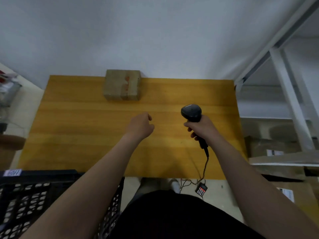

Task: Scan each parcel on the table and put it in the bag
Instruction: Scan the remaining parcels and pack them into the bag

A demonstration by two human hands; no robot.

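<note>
The right hand (202, 129) grips a black handheld scanner (191, 112) by its handle; the left hand (140, 125) hovers loosely curled, holding nothing. The brown cardboard parcel (122, 84) sits at the far edge of the yellow wooden counter (77, 126).

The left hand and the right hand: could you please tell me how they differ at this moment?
The left hand holds nothing, while the right hand grips the black scanner by its handle. The left hand's fingers are loosely curled; the right hand's wrap round the handle. The left hand is nearer the cardboard parcel than the right hand. Both are above the wooden table, and neither touches the parcel.
</note>
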